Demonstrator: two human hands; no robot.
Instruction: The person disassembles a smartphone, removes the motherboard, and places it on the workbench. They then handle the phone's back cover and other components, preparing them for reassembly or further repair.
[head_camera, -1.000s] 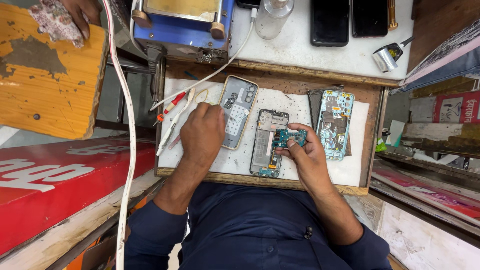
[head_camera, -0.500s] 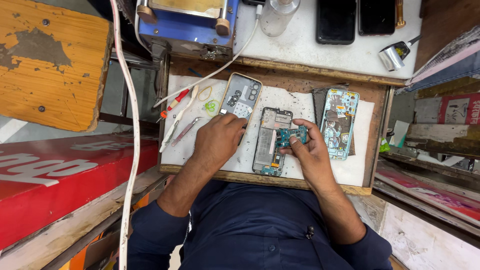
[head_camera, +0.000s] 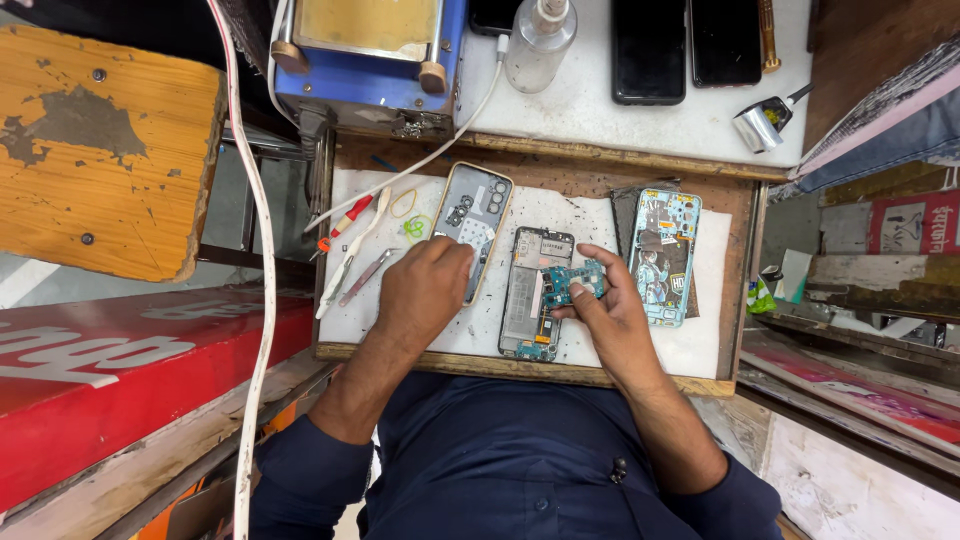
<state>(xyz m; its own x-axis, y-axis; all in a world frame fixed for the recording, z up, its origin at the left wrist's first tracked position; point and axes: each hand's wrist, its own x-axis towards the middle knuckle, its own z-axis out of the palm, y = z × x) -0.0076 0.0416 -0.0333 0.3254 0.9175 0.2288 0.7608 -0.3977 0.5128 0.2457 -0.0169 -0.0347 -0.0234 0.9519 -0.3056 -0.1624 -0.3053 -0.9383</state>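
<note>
A small teal circuit board (head_camera: 573, 282) is pinched in the fingers of the right hand (head_camera: 610, 320), just over the open phone frame (head_camera: 533, 292) at the middle of the white mat (head_camera: 700, 345). The left hand (head_camera: 425, 290) is laid, fingers curled, on the lower end of a grey back cover (head_camera: 470, 215); whether anything is gripped beneath cannot be told. At 3 o'clock of the frame a phone with a pale blue printed case (head_camera: 662, 255) is lain. A red sign with white lettering (head_camera: 130, 370) is seen at 8 o'clock, cut off by the edge; another red label (head_camera: 915, 222) sits at 3 o'clock, partly hidden. At 12 o'clock on the bench (head_camera: 590, 110) a blue machine (head_camera: 370, 55), a clear bottle (head_camera: 538, 40) and two dark phones (head_camera: 685, 45) are cropped.
</note>
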